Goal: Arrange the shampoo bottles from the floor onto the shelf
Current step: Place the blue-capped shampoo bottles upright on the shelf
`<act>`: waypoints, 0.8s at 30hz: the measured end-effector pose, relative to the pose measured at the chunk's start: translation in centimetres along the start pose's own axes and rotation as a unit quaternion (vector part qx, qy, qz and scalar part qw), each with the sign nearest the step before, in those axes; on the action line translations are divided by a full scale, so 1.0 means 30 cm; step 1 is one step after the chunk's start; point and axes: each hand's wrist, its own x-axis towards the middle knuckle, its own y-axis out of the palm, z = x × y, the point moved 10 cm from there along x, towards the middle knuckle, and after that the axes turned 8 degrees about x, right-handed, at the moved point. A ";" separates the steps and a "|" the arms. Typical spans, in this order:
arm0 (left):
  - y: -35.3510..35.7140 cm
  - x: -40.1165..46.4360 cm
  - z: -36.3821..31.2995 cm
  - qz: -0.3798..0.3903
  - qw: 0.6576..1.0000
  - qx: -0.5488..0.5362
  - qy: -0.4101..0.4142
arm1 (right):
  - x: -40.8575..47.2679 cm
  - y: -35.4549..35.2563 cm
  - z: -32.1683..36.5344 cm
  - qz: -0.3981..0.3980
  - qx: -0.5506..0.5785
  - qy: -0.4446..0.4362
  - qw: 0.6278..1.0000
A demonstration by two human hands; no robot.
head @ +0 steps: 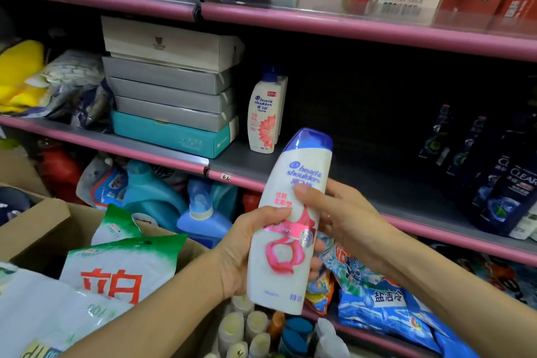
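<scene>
Head view: your left hand (247, 253) and right hand (337, 212) both wrap the shampoo bottle (290, 221); smooth, likely slippery plastic, so hold mid-body toward the shelf (363, 183) at 1 o'clock.

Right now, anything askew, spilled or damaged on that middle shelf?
No spills or damage show. The boxes beside the shelved bottle are stacked unevenly, the top one skewed. The held bottle, gripped by the left hand and right hand, leans but is not yet shelved.
</scene>
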 end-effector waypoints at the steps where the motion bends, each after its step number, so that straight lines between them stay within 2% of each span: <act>1: -0.033 0.010 -0.018 -0.023 1.000 0.015 0.010 | 0.016 0.010 0.018 0.012 -0.035 -0.009 0.999; 3: -0.117 0.029 -0.080 -0.109 0.988 0.094 0.049 | 0.070 0.009 0.073 0.002 -0.067 -0.038 0.997; 5: -0.173 0.045 -0.193 -0.189 0.957 0.194 0.107 | 0.149 0.005 0.149 -0.023 -0.086 -0.086 0.992; 8: -0.234 0.048 -0.389 -0.310 0.880 0.297 0.201 | 0.279 0.014 0.252 -0.064 -0.150 -0.159 0.974; 10: -0.275 0.052 -0.501 -0.361 0.835 0.332 0.250 | 0.366 0.015 0.278 -0.078 -0.163 -0.184 0.966; 13: -0.347 0.066 -0.608 -0.410 0.782 0.400 0.243 | 0.487 0.014 0.270 -0.078 -0.141 -0.197 0.967; 14: -0.375 0.076 -0.627 -0.413 0.781 0.410 0.228 | 0.521 0.012 0.254 -0.078 -0.127 -0.194 0.970; 17: -0.446 0.110 -0.635 -0.392 0.810 0.398 0.179 | 0.606 -0.001 0.172 -0.086 -0.059 -0.165 0.981; 20: -0.480 0.122 -0.639 -0.374 0.809 0.416 0.177 | 0.659 -0.004 0.122 -0.080 -0.016 -0.145 0.986; 22: -0.495 0.115 -0.642 -0.374 0.806 0.413 0.199 | 0.673 -0.009 0.103 -0.075 -0.038 -0.140 0.987; 24: -0.509 0.111 -0.637 -0.380 0.802 0.408 0.214 | 0.669 -0.022 0.055 -0.084 -0.144 -0.124 0.978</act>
